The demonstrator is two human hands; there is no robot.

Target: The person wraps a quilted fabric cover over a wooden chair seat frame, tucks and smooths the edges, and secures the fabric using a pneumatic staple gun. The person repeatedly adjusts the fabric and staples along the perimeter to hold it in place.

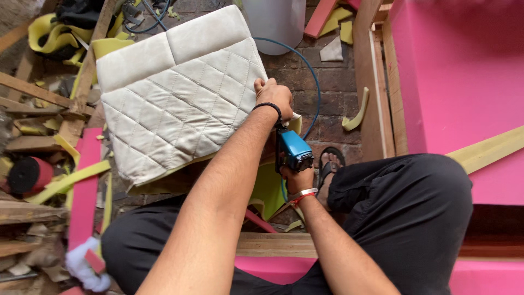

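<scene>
The left hand (274,94) clamps the right edge of the quilted grey cushion (177,93). Just below that edge, the right hand (297,177) is closed around a blue staple gun (295,150), whose blue hose (311,82) curves behind the cushion's corner.

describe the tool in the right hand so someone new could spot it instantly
Start at the big quilted off-white cushion panel in the middle, which the left hand grips at its right edge. Just below that edge, the right hand holds a staple gun. It is the only bright blue, boxy tool there, with a thin blue hose curving behind it.
</scene>
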